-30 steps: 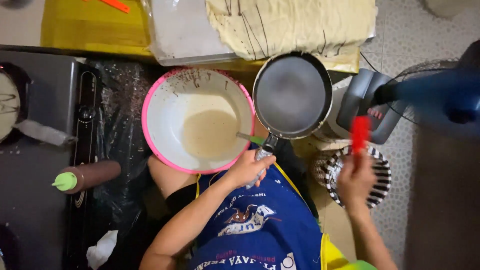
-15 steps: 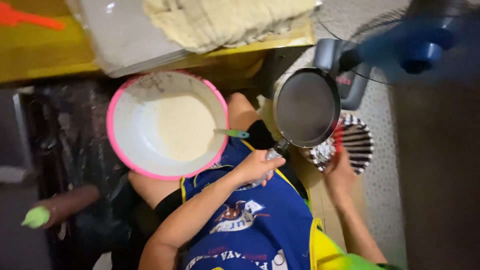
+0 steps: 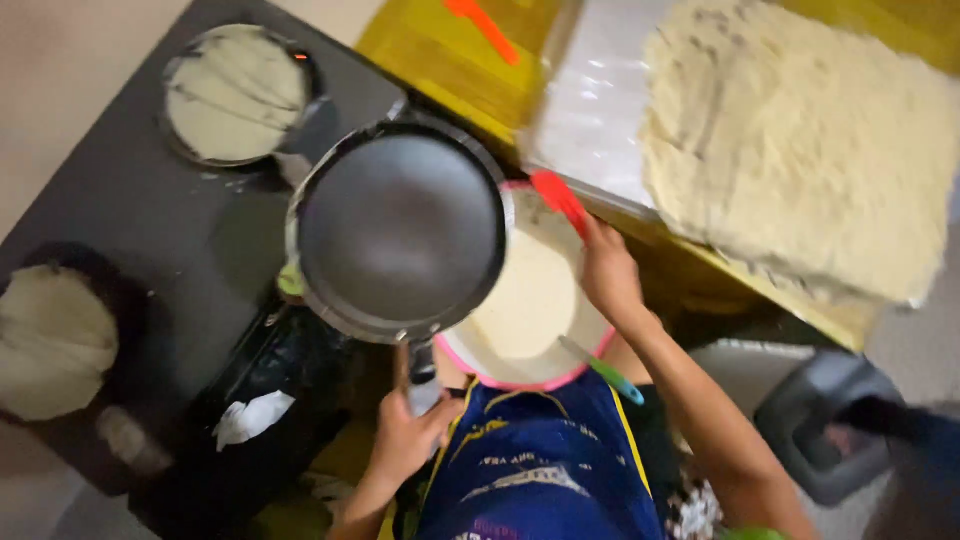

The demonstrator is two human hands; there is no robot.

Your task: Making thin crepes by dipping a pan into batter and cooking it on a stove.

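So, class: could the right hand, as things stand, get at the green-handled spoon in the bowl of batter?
Probably yes. The right hand hovers at the bowl rim, and the spoon handle juts out uncovered just below it. But that hand already grips a red spatula, and the pan covers the bowl's left part.

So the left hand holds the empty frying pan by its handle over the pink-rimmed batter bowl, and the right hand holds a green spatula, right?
Not quite: the head view shows the spatula in the right hand is red, not green. The rest holds: the left hand holds the empty frying pan by its handle over the pink-rimmed batter bowl.
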